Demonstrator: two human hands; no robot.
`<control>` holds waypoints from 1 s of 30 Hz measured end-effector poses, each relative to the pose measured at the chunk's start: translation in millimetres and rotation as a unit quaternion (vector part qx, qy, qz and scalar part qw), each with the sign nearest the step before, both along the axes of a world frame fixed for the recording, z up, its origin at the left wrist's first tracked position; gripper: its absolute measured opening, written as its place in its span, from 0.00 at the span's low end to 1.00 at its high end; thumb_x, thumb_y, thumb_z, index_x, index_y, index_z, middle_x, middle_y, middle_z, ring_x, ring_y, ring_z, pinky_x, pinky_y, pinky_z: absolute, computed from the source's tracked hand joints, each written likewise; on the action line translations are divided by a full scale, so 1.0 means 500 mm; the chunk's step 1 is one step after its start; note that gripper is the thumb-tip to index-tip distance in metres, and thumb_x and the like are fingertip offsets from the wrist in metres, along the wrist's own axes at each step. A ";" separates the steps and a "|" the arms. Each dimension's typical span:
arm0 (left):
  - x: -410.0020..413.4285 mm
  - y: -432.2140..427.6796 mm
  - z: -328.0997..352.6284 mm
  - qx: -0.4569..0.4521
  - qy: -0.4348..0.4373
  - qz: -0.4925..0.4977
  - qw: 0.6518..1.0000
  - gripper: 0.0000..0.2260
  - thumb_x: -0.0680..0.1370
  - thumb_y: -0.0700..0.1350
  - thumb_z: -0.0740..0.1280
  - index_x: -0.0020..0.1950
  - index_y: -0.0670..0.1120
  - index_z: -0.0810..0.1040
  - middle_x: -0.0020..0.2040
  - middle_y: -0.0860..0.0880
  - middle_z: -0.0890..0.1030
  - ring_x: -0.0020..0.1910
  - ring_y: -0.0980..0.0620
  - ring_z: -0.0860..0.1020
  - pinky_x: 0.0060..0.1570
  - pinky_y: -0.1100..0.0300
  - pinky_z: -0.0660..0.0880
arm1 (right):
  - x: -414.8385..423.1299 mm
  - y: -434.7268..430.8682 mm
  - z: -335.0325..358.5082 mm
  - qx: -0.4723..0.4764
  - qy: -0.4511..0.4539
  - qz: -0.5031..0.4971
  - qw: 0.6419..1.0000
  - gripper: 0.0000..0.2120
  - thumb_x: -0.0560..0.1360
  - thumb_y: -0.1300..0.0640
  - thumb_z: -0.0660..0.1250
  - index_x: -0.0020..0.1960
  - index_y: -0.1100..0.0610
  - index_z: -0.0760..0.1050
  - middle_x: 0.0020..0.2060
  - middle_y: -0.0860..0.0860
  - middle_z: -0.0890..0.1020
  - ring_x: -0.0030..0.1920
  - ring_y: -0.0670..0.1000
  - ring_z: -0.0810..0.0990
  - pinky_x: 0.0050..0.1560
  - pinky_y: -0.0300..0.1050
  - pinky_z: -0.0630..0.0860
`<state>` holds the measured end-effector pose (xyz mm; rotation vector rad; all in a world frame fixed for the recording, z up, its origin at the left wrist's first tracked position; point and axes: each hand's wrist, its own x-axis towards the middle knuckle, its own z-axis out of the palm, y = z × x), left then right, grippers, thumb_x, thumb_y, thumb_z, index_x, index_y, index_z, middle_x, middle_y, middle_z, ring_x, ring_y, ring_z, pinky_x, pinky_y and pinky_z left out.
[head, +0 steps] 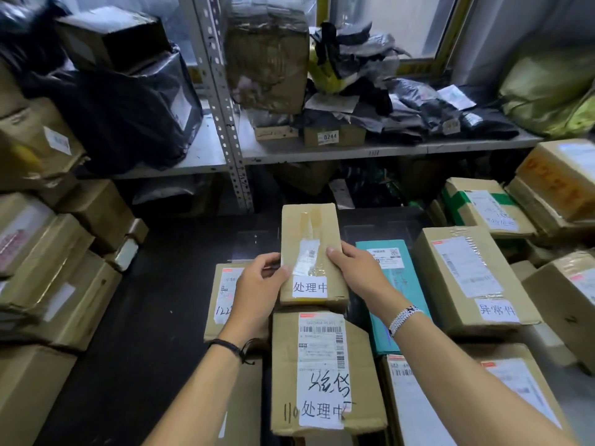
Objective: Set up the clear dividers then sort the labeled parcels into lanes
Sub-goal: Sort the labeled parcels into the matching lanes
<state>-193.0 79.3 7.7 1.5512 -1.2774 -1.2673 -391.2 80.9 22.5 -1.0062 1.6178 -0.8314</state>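
Note:
A narrow brown parcel [307, 233] with a white label reading 处理中 lies in the middle lane, just beyond a larger box [325, 371] carrying the same label. My left hand [257, 284] grips its left edge and my right hand [357, 268] grips its right edge. A teal parcel [404, 284] lies to the right, partly under my right forearm. Further right sits a box [470, 278] labeled 异常件. Left of my left hand a box [222, 294] is partly hidden. Faint clear dividers [254, 239] stand on the dark table [154, 317].
Stacked cardboard boxes [48, 262] line the left side and more boxes [553, 188] pile up at the right. A metal shelf [322, 151] behind the table holds bags and small parcels. A perforated upright post [225, 117] stands at the table's far edge.

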 end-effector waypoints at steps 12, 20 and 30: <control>0.013 0.028 0.018 0.029 -0.006 0.032 0.999 0.13 0.80 0.54 0.67 0.63 0.52 0.78 0.56 0.56 0.81 0.58 0.54 0.79 0.62 0.47 0.77 | -0.002 0.029 0.045 0.001 0.067 -0.035 0.997 0.31 0.81 0.40 0.65 0.79 0.51 0.62 0.71 0.51 0.75 0.60 0.51 0.79 0.50 0.44 0.79; 0.176 0.108 0.100 -0.045 -0.022 0.135 0.990 0.12 0.81 0.50 0.67 0.63 0.50 0.79 0.56 0.56 0.81 0.57 0.58 0.79 0.62 0.51 0.77 | 0.166 0.040 0.181 -0.240 0.204 0.027 0.949 0.27 0.80 0.42 0.66 0.75 0.50 0.68 0.72 0.48 0.74 0.69 0.51 0.73 0.63 0.48 0.72; 0.604 0.209 0.174 -0.116 -0.040 0.331 0.936 0.08 0.81 0.44 0.67 0.59 0.49 0.80 0.54 0.53 0.82 0.56 0.55 0.79 0.55 0.56 0.77 | 0.645 0.070 0.185 -0.186 0.043 0.265 0.945 0.31 0.73 0.36 0.71 0.72 0.48 0.72 0.68 0.46 0.78 0.67 0.47 0.76 0.68 0.51 0.74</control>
